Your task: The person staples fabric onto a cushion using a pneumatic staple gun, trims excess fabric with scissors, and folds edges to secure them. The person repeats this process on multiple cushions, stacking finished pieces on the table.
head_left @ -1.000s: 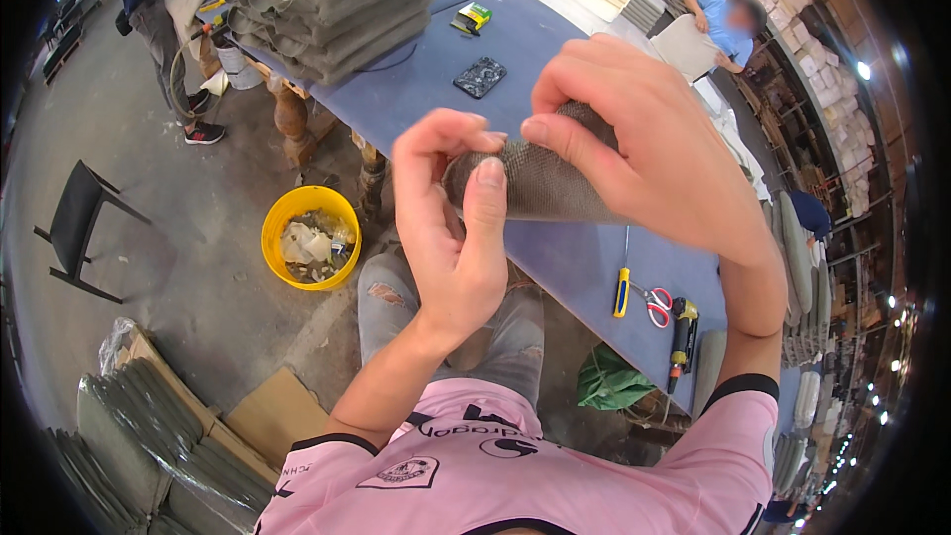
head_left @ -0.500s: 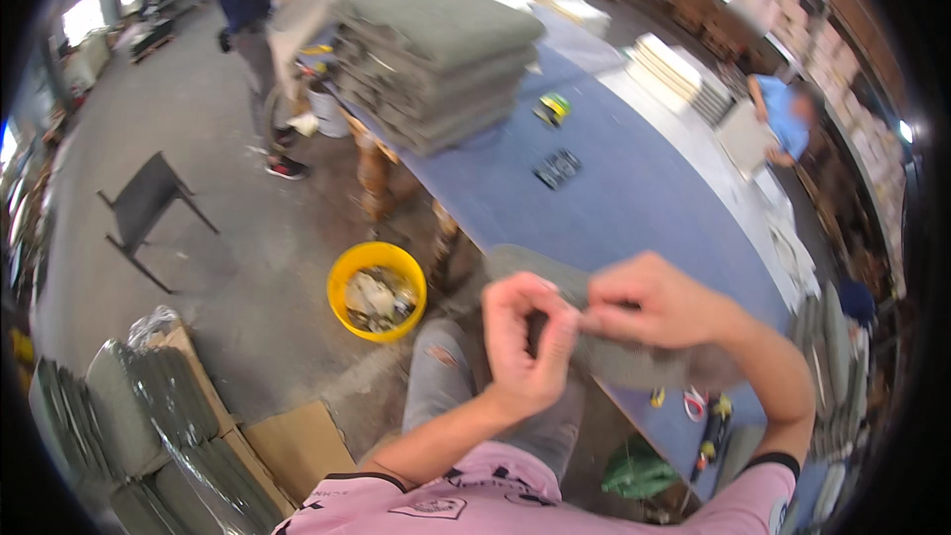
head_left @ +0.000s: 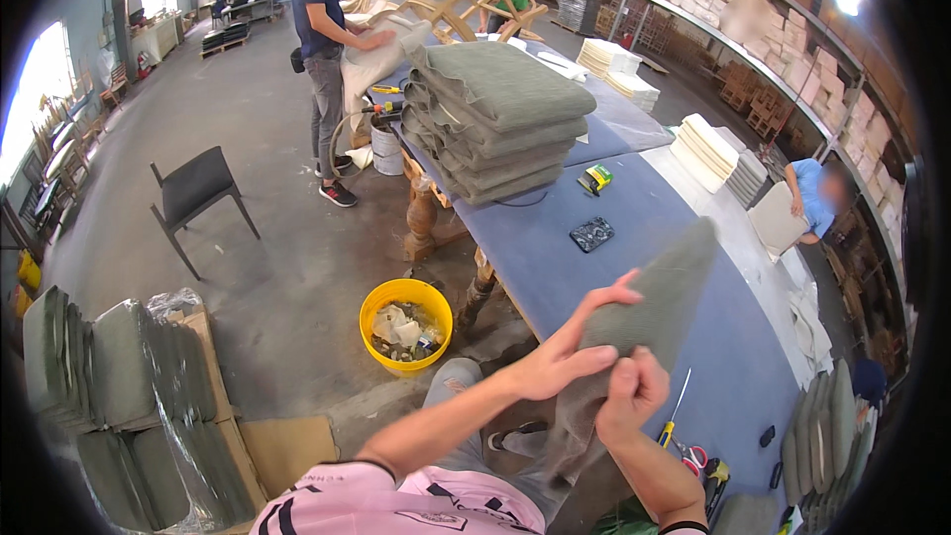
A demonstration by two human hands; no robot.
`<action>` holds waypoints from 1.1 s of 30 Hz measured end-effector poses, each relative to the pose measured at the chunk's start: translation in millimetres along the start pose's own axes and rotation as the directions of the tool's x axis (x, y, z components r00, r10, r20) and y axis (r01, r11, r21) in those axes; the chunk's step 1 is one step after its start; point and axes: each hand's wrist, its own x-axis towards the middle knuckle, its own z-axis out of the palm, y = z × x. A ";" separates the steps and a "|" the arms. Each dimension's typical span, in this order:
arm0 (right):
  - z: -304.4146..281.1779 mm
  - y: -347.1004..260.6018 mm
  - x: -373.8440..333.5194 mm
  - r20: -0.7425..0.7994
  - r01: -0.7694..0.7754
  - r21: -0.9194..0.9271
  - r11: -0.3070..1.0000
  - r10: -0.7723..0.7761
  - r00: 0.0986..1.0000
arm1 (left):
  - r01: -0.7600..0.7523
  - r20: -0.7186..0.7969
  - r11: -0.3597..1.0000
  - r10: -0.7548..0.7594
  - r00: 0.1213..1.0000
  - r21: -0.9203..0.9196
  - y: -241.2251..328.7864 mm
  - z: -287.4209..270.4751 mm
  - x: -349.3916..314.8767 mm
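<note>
A grey-green ribbed fabric cushion cover [head_left: 666, 297] is held up over the near edge of the blue table, one corner pointing up and away to the right. Its lower part hangs down in loose folds in front of my legs. My left hand [head_left: 575, 342] has the cover's left side between its thumb and fingers. Just to the right and lower, my right hand [head_left: 631, 391] is closed, pinching the fabric near its edge. The two hands are almost touching.
On the blue table [head_left: 535, 248] are a stack of grey-green fabric [head_left: 495, 129], a dark phone [head_left: 591, 234], a tape measure [head_left: 595, 178], a screwdriver [head_left: 668, 433] and scissors [head_left: 693, 457]. A yellow bucket [head_left: 406, 367] of scraps stands left. Wrapped cushions [head_left: 129, 367], a chair [head_left: 198, 183] and co-workers are around.
The cover has come up off the table, corner raised to the far right. My hands, pinching together before, have moved down and right onto its edge. The view has shifted.
</note>
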 end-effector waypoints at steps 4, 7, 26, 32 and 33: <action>-6.8 -36.1 18.1 -0.408 0.079 0.338 0.938 0.071 0.910 | -0.085 0.441 0.961 -0.042 0.897 0.264 74.0 37.9 97.4; -19.9 -52.7 49.5 -0.640 0.106 0.508 0.855 0.292 0.711 | -0.007 0.623 0.848 -0.385 0.681 0.530 104.9 75.6 176.9; -15.9 86.0 18.2 -0.423 -0.071 0.452 0.889 0.284 0.860 | 0.526 0.634 0.636 -0.742 0.217 0.565 -18.5 0.9 229.2; -53.8 146.2 -52.7 -0.478 0.045 0.060 0.997 -0.011 0.878 | 0.148 0.552 0.568 -0.823 0.135 0.810 -32.4 56.1 245.0; -68.0 145.1 -40.8 -0.361 0.172 0.527 0.832 0.036 0.932 | 0.074 0.517 0.527 -0.848 0.117 0.847 -37.8 65.6 252.2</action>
